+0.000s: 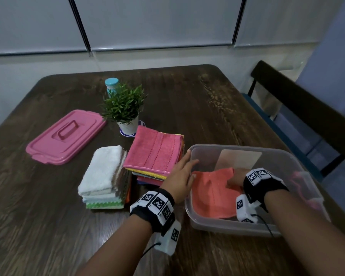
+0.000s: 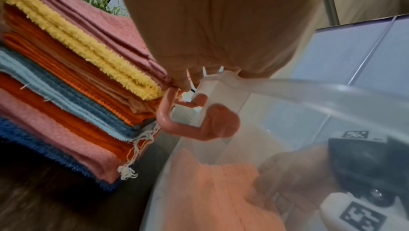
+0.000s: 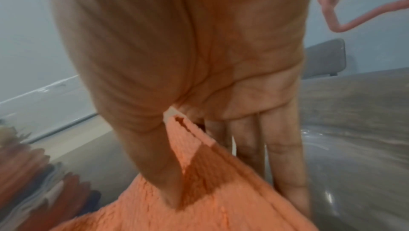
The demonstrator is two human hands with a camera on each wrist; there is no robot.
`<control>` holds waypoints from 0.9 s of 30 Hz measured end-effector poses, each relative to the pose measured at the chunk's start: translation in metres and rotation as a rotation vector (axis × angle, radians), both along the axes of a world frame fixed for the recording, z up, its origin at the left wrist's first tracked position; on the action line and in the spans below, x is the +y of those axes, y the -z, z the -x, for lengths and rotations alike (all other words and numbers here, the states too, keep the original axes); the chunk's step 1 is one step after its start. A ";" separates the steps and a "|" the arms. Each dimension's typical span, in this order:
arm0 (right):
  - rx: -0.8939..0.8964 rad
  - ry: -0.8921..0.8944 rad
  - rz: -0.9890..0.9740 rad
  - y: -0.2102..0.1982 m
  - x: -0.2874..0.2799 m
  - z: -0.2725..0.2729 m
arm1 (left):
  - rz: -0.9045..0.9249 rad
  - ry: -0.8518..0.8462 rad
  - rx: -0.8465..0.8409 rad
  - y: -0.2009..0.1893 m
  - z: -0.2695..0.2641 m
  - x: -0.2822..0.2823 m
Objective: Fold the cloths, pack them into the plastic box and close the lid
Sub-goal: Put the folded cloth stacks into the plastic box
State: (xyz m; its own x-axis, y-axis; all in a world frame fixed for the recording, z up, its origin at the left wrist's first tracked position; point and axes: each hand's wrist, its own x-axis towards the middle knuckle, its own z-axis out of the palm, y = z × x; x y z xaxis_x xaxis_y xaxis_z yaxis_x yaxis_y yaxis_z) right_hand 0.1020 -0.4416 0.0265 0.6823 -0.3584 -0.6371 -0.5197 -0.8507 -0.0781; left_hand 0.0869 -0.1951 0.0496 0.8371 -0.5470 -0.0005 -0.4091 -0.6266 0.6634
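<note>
My right hand (image 1: pixel 236 179) pinches the coral cloth (image 1: pixel 211 194) inside the plastic box (image 1: pixel 217 226) to lay it flat; my left hand (image 1: pixel 180 176), fingers straight, steadies the rim beside it.

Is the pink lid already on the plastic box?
No, the pink lid lies flat on the table, left of the cloth stacks, while the plastic box stands open.

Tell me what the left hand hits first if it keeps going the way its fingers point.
Probably nothing new: the left hand already rests on the plastic box's near-left corner rim. Straight on, its fingers would likely slide along that rim; depth is unclear.
</note>
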 end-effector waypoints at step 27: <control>-0.248 -0.154 0.028 -0.028 0.024 -0.005 | 0.003 0.001 0.073 -0.003 0.004 0.000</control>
